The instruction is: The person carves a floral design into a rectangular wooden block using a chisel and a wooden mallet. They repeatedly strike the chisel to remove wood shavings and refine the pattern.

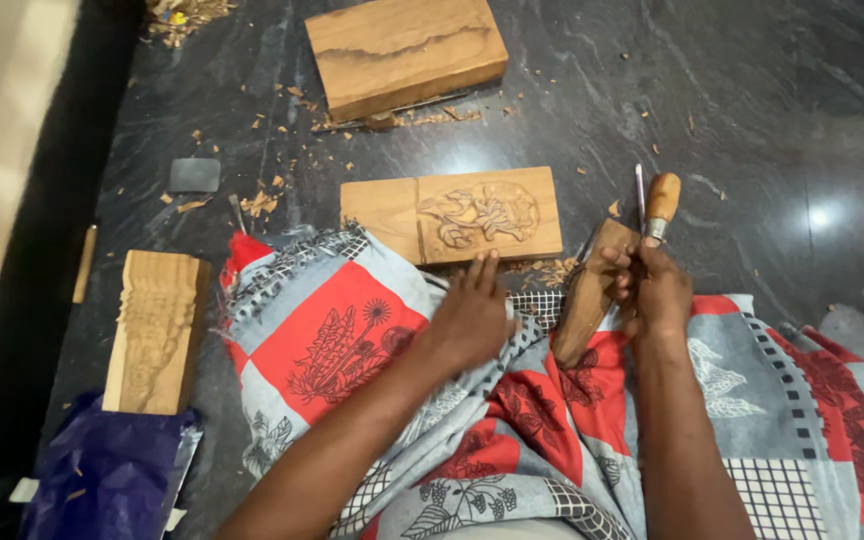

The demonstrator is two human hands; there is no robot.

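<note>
On the dark polished stone floor [752, 110], a person is sitting with a red, grey and white patterned cloth [552, 420] spreading over the lap. The right hand [657, 290] is closing its grip around a wooden mallet [592, 290], which is slanting down onto the cloth, and around wooden-handled chisels [660, 205] whose handle and metal shaft are sticking up above the fist. The left hand [472, 315] is resting palm down on the cloth, fingers loosely spread and gripping nothing, its fingertips lying at the near edge of a carved wooden panel [452, 215]. That panel is lying flat on the floor just beyond the lap, showing a floral relief on its right half. A larger plain wooden block [402, 50] is lying farther away, with wood chips [422, 118] scattered beside it. To the left, a carved wooden post [157, 330] is resting partly on a blue plastic bag [102, 480].
</note>
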